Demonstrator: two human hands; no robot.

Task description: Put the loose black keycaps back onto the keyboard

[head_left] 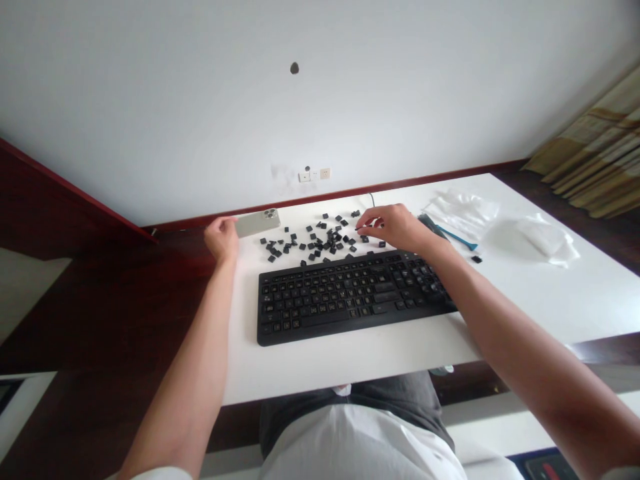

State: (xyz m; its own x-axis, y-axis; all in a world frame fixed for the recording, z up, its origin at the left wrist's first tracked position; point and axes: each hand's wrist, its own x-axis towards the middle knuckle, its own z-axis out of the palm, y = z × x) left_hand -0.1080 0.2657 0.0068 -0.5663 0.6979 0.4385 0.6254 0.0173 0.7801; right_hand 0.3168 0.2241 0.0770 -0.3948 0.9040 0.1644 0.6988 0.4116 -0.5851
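Observation:
At the table's left edge, my left hand (221, 239) has its fingers curled at the near end of a pale smartphone (250, 224), which lies camera side up. My right hand (393, 223) reaches over the far side of the keyboard, with thumb and fingers pinched around a small black keycap (358, 229). Many loose black keycaps (330, 239) are scattered between my hands, some heaped. In front of them lies a black keyboard (320, 293) with several key positions bare. My right forearm hides part of its right end.
Right of my right hand lie a blue-handled brush (457, 239), a small black piece (476, 259), and crumpled clear plastic bags (463, 208). All rest on the white table (350, 360). A cable (371, 199) runs toward the wall, which has sockets (315, 175).

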